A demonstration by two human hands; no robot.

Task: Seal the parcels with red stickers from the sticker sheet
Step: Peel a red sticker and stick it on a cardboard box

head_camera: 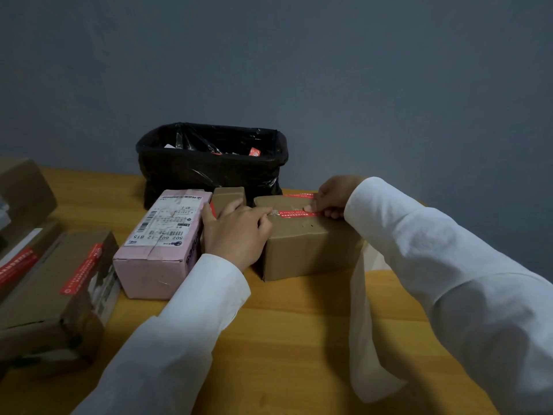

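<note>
While the long red rectangular sticker [294, 213] lies across the brown cardboard parcel's [308, 247] top, the left hand [238, 233] pinches its left end and the right hand [330, 197] pinches its right end.

A black bin bag [209, 172] is standing open at the far side of the worktop [287, 330], against a grey-blue wall [329, 70] that is filling the upper half of the view. Scraps are lying inside the bag, among them a small red piece [254, 151] near its right rim and a pale piece [169, 146] toward the left. The worktop is showing a warm yellow wood grain. A pale, limp bag-like sheet [363, 339] is lying on it at the near right.
</note>
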